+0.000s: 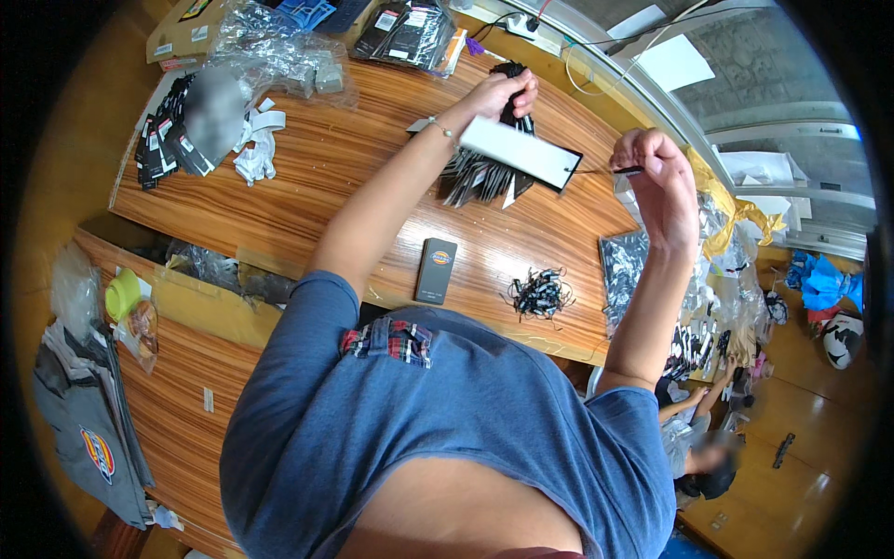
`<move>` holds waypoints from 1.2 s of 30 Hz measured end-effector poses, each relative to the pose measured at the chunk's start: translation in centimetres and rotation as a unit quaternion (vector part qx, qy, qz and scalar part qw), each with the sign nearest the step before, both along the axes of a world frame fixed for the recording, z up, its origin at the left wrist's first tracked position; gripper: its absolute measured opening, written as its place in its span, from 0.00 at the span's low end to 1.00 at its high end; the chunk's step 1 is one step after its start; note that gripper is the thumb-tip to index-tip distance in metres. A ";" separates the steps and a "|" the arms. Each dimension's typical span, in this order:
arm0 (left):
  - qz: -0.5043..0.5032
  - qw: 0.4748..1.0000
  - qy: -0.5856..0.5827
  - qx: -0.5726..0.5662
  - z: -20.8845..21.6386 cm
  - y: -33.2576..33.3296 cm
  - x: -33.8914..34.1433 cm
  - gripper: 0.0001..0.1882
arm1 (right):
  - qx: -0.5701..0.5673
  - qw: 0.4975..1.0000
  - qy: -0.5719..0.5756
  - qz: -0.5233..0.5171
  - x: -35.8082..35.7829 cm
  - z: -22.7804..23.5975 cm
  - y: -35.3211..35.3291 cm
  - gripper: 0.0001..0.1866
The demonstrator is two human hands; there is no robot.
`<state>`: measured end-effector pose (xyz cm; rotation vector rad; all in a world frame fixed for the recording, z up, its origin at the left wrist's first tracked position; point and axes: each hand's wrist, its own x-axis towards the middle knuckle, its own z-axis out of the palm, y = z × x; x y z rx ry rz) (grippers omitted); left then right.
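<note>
My left hand (pixel 503 96) is closed around the black cords of a bunch of hang tags (pixel 480 175), whose dark cards fan out below it over the table. A single long hang tag (pixel 521 151), pale with a dark end, stretches from beside that hand toward the right. From the hole at its end a thin cord runs to my right hand (pixel 659 177), raised with its fingers pinched on a small black cord piece (pixel 629 170). Closer to me on the table lie a dark flat tag (pixel 435 271) with a coloured emblem and a small heap of black cord loops (pixel 542 293).
More dark tags (pixel 172 135) lie at the left beside white straps (pixel 259 144). Clear plastic bags (pixel 279 51) and packed dark tags (pixel 405 35) line the far edge. A plastic packet (pixel 624 270) lies at the right. Beyond it, another person (pixel 703 456) sits working.
</note>
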<state>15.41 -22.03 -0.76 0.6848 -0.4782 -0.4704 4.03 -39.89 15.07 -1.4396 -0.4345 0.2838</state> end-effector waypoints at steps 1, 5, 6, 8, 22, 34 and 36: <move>0.014 1.000 -0.015 -0.005 0.0 0.1 0.1 0.14 | 0.014 1.000 -0.004 -0.002 -0.4 -0.3 -0.1 0.06; 0.012 0.999 -0.027 0.014 0.6 0.5 0.1 0.14 | -0.030 0.998 -0.010 -0.055 -1.2 -2.0 0.2 0.04; 0.014 0.999 -0.027 0.009 0.4 0.4 0.2 0.13 | -0.028 0.997 0.020 -0.065 -1.2 -2.7 0.4 0.04; 0.011 1.000 -0.026 0.011 0.3 0.6 0.2 0.13 | -0.022 0.994 0.068 -0.084 -0.5 -4.7 0.8 0.03; 0.040 0.990 -0.060 0.120 1.6 0.4 -1.3 0.14 | 0.105 0.973 0.130 -0.161 3.5 -9.0 2.4 0.09; 0.054 0.990 -0.055 0.119 1.0 0.1 -1.2 0.13 | 0.079 0.980 0.061 -0.172 4.0 -8.3 3.9 0.07; 0.057 0.990 -0.045 0.125 1.1 0.1 -1.2 0.14 | 0.010 0.986 -0.010 -0.164 4.2 -7.7 4.3 0.07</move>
